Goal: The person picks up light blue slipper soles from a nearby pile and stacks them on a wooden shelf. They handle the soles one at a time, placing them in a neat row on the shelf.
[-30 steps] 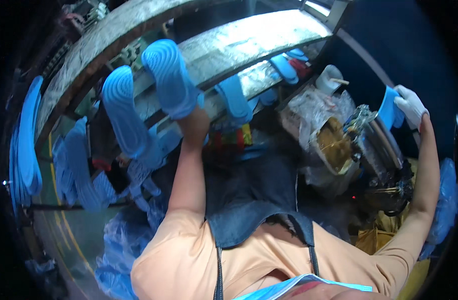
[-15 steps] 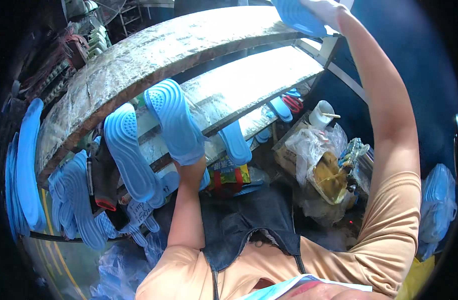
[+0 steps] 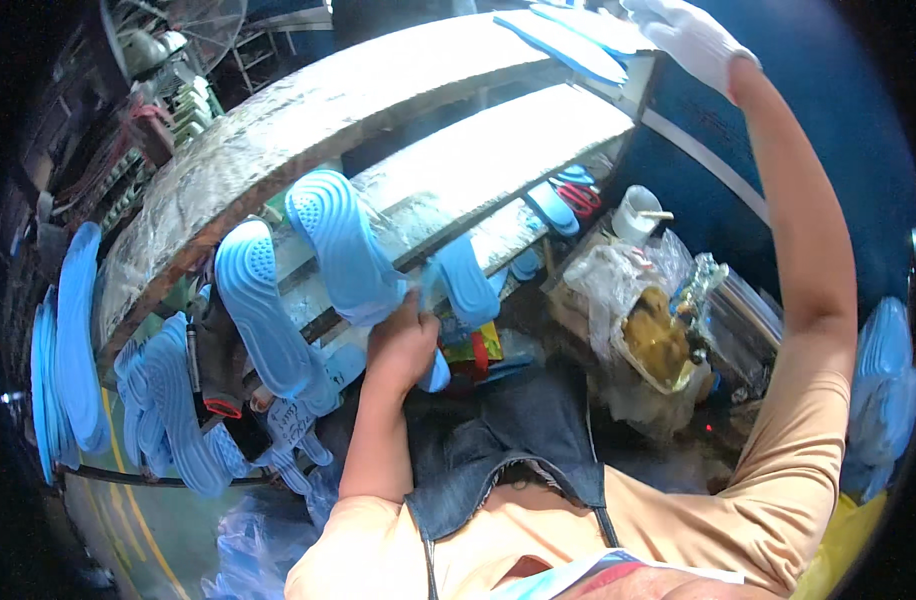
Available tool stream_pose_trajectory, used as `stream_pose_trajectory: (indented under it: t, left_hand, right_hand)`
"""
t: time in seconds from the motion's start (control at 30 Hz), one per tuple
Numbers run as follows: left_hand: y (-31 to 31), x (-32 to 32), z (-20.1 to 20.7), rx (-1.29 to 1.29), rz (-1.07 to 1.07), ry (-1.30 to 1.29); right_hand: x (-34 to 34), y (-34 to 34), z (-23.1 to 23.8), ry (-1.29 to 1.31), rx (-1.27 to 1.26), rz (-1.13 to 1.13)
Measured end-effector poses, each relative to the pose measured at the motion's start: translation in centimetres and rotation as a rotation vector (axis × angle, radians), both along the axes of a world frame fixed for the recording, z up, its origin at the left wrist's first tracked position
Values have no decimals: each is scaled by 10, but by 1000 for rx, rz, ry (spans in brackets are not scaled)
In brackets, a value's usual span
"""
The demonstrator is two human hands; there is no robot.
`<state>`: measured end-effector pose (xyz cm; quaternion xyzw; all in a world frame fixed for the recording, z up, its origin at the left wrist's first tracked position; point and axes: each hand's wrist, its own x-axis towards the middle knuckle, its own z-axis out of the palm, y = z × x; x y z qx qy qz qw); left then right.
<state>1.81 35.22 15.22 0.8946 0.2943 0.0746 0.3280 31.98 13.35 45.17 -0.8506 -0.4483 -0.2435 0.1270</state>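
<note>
Hovering empty beside the top board (image 3: pixel 308 110), the gloved R hand (image 3: pixel 688 45) has let go of the blue insole it held 0.5 s ago — fingers stretched out, partly cut off by the upper edge, pinching nothing. That end of the board now shows 2 flat insoles (image 3: pixel 563 48), one overlapping the other in view, just left of the glove. L hand (image 3: pixel 403 345), bare, was mostly hidden behind an insole earlier; now its knuckles show, fingers curled at the near end of the ridged insole (image 3: pixel 340 240) — can't tell if they pinch it or just rest there. That insole leans toward the boards, dotted heel end up, approx. same spot as before. Counts: 1 more large insole (image 3: pixel 263 310) leaning just left of it, 1 hanging insole (image 3: pixel 465 280) to its right, 1 white cup (image 3: pixel 638 215) w/ 1 stick (image 3: pixel 656 214), 1 red coil (image 3: pixel 580 200), 1 clear bag (image 3: pixel 603 285) nr the cup. L-side stack (image 3: pixel 81 340): several, exact no. unclear.
</note>
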Motion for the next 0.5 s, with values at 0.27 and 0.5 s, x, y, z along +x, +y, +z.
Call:
stream_pose_trajectory:
  t: [0.27, 0.5]
  left_hand:
    - [-151, 23, 25, -1604, -920, -78]
    - [-263, 53, 45, -1790, -587, 205]
  right_hand:
    - [-92, -151, -24, 65, -386, -134]
    - [-108, -229, -57, 285, -465, -216]
